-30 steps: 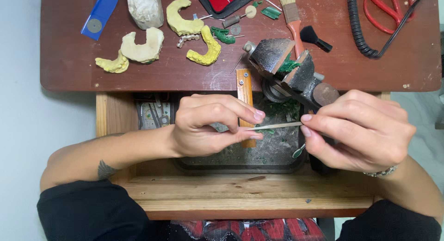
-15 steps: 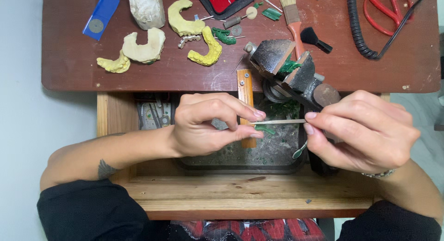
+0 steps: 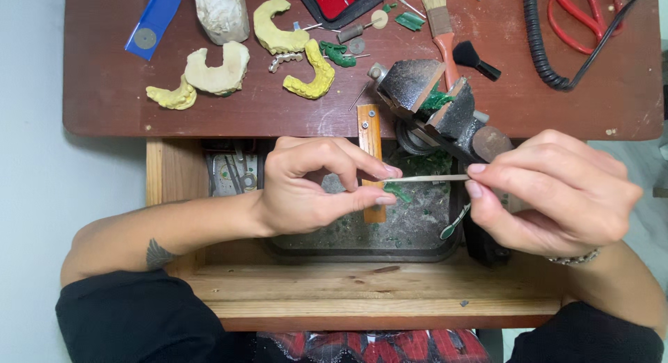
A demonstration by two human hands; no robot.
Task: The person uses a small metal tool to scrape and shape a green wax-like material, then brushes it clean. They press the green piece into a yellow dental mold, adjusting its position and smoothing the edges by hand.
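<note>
My left hand [image 3: 316,185] pinches a small green wax piece [image 3: 396,192] between thumb and forefinger, over a dark tray [image 3: 362,245] strewn with green shavings. My right hand [image 3: 550,192] holds a thin pale stick-like tool [image 3: 435,178] by its right end, the tip reaching the left fingertips. A second slim green-tipped instrument [image 3: 454,225] hangs below the right hand's fingers. Both hands hover above an open wooden drawer [image 3: 362,286] under the desk. An orange wooden bench peg [image 3: 369,137] juts out just behind the left fingers.
On the brown desk [image 3: 278,105] lie yellow dental casts [image 3: 316,74], a cream cast [image 3: 219,67], a blue card [image 3: 152,23], a dark vise [image 3: 438,102], a brush [image 3: 440,18], a black coiled cord [image 3: 546,43] and red scissors [image 3: 577,18].
The hands have barely shifted; the stick tool has slid slightly against the wax piece held in the left fingers.
</note>
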